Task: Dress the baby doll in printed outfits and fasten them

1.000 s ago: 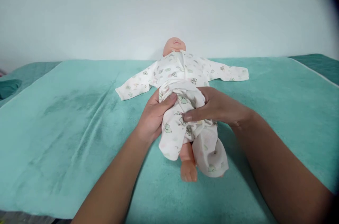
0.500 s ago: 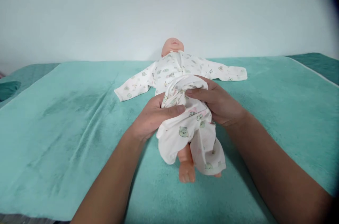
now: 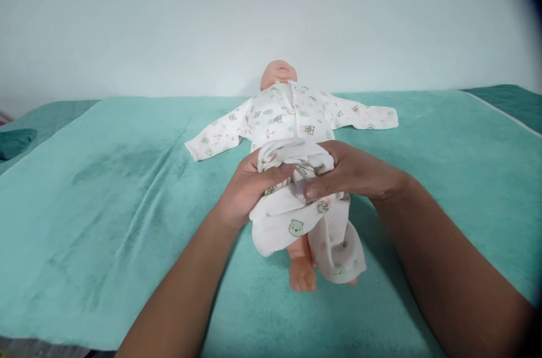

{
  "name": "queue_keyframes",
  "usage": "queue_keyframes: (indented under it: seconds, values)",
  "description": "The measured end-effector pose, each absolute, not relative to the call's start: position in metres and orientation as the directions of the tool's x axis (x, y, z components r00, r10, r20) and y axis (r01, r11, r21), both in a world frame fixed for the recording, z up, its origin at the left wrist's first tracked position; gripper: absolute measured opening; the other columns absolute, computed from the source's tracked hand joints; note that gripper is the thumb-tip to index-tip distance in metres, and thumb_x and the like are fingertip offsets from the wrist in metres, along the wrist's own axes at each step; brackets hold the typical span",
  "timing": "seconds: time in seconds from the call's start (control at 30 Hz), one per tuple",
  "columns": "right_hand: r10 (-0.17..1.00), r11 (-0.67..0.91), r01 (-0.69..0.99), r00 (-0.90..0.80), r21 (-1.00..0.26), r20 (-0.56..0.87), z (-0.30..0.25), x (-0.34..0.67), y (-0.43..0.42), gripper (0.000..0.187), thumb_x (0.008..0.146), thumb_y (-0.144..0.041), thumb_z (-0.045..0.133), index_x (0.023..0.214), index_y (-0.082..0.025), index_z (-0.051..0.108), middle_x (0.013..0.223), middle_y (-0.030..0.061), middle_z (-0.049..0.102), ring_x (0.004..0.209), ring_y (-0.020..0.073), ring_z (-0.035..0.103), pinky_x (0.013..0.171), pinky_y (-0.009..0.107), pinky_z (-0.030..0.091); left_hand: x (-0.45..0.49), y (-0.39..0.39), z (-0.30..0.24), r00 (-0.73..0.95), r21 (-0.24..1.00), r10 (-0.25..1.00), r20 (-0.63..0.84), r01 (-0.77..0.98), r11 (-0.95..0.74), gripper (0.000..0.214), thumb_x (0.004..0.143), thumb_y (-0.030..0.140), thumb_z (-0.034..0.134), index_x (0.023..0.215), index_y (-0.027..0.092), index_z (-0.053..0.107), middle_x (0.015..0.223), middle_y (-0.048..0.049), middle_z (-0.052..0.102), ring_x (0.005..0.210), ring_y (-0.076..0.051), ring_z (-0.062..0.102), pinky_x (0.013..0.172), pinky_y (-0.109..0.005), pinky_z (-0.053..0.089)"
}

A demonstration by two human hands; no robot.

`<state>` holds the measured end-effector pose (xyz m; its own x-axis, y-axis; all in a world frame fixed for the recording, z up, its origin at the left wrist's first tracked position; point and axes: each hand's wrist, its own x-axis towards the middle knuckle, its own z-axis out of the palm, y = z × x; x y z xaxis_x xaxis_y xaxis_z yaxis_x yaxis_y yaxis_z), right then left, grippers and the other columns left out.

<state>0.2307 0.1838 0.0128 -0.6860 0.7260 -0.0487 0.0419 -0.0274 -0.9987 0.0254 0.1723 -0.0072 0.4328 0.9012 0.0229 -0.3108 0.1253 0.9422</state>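
Fingers (image 3: 277,170) of the left hand (image 3: 243,191) and right hand (image 3: 359,174) are clenched on the bunched waist of the printed baby trousers (image 3: 296,222), which lie over the hips of the baby doll (image 3: 278,73) on the teal towel (image 3: 105,188). Half a second ago both hands sat higher, against the printed top (image 3: 288,115). Now they have slid back toward the legs with the cloth rolled tighter, and one bare foot (image 3: 302,276) still pokes out.
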Motion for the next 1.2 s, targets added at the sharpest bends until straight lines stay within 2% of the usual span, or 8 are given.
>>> queue_keyframes:
  seconds: [0.1, 0.3, 0.47, 0.7, 0.83, 0.93, 1.07, 1.2]
  values:
    - [0.757, -0.051, 0.037, -0.650, -0.998, -0.063, 0.010, 0.230, 0.184, 0.022, 0.076, -0.021, 0.080, 0.097, -0.017, 0.073, 0.087, 0.0014, 0.071, 0.079, 0.0168, 0.067, 0.066, 0.025, 0.052, 0.027, 0.173, -0.005, 0.374, 0.939, 0.927, -0.028, -0.307, 0.152, 0.034, 0.075, 0.033, 0.081, 0.104, 0.018, 0.071, 0.093, -0.0050, 0.076, 0.085, -0.021, 0.071, 0.073, -0.027, 0.054]
    - [0.849, -0.063, -0.246, -0.522, -0.967, 0.077, 0.005, 0.218, 0.182, 0.032, 0.078, -0.019, 0.078, 0.109, -0.018, 0.071, 0.086, 0.0015, 0.070, 0.077, 0.0157, 0.067, 0.065, 0.024, 0.053, 0.034, 0.171, -0.005, 0.362, 0.933, 0.932, 0.013, -0.340, 0.119, 0.035, 0.081, 0.041, 0.075, 0.107, 0.019, 0.071, 0.102, -0.0082, 0.076, 0.092, -0.023, 0.071, 0.081, -0.032, 0.055]
    - [0.876, -0.046, -0.229, -0.477, -0.972, 0.070, 0.011, 0.216, 0.178, 0.026, 0.076, -0.023, 0.079, 0.101, -0.020, 0.069, 0.077, -0.0004, 0.066, 0.067, 0.0148, 0.063, 0.058, 0.025, 0.051, 0.027, 0.167, -0.003, 0.410, 0.953, 0.912, -0.014, -0.270, 0.136, 0.035, 0.079, 0.041, 0.077, 0.106, 0.019, 0.074, 0.097, -0.0086, 0.076, 0.088, -0.025, 0.071, 0.076, -0.033, 0.055]
    - [0.887, 0.143, 0.046, -0.450, -0.989, 0.108, 0.011, 0.220, 0.181, 0.016, 0.076, -0.026, 0.077, 0.084, -0.020, 0.065, 0.080, -0.0012, 0.063, 0.068, 0.0122, 0.058, 0.057, 0.022, 0.044, 0.009, 0.150, 0.016, 0.537, 0.988, 0.831, -0.143, 0.034, 0.148, 0.020, 0.084, 0.036, 0.072, 0.089, 0.018, 0.076, 0.088, -0.0061, 0.075, 0.078, -0.021, 0.069, 0.067, -0.027, 0.051]
    - [0.872, 0.196, 0.333, -0.489, -0.922, 0.009, 0.017, 0.216, 0.182, 0.016, 0.080, -0.033, 0.070, 0.078, -0.019, 0.062, 0.078, -0.0009, 0.063, 0.067, 0.0127, 0.056, 0.057, 0.024, 0.041, 0.018, 0.121, 0.013, 0.381, 0.969, 0.898, -0.221, -0.017, 0.246, 0.025, 0.084, 0.041, 0.070, 0.087, 0.017, 0.073, 0.081, -0.0064, 0.073, 0.073, -0.021, 0.067, 0.063, -0.027, 0.050]
    - [0.816, 0.314, 0.516, -0.576, -0.797, -0.052, 0.023, 0.213, 0.181, 0.018, 0.081, -0.034, 0.065, 0.072, -0.019, 0.057, 0.074, -0.0009, 0.063, 0.067, 0.0134, 0.054, 0.058, 0.025, 0.037, 0.032, 0.089, 0.009, 0.291, 0.916, 0.894, -0.340, -0.112, 0.385, 0.030, 0.084, 0.047, 0.069, 0.089, 0.018, 0.071, 0.071, -0.0054, 0.069, 0.060, -0.018, 0.063, 0.052, -0.025, 0.046]
    - [0.729, 0.526, 0.597, -0.683, -0.605, -0.041, 0.025, 0.214, 0.178, 0.019, 0.081, -0.036, 0.062, 0.074, -0.020, 0.056, 0.074, 0.0002, 0.064, 0.069, 0.0142, 0.052, 0.060, 0.027, 0.033, 0.051, 0.047, 0.013, 0.042, 0.854, 0.893, -0.447, -0.275, 0.441, 0.033, 0.077, 0.045, 0.077, 0.096, 0.020, 0.071, 0.065, -0.0011, 0.064, 0.052, -0.011, 0.052, 0.046, -0.020, 0.037]
    - [0.757, 0.552, 0.665, -0.652, -0.503, -0.031, 0.022, 0.216, 0.174, 0.020, 0.077, -0.037, 0.065, 0.078, -0.020, 0.056, 0.078, 0.0019, 0.066, 0.069, 0.0144, 0.050, 0.059, 0.028, 0.030, 0.061, 0.014, 0.019, -0.086, 0.808, 0.853, -0.514, -0.384, 0.448, 0.038, 0.070, 0.046, 0.083, 0.093, 0.018, 0.070, 0.056, 0.0016, 0.055, 0.044, -0.007, 0.041, 0.043, -0.020, 0.033]
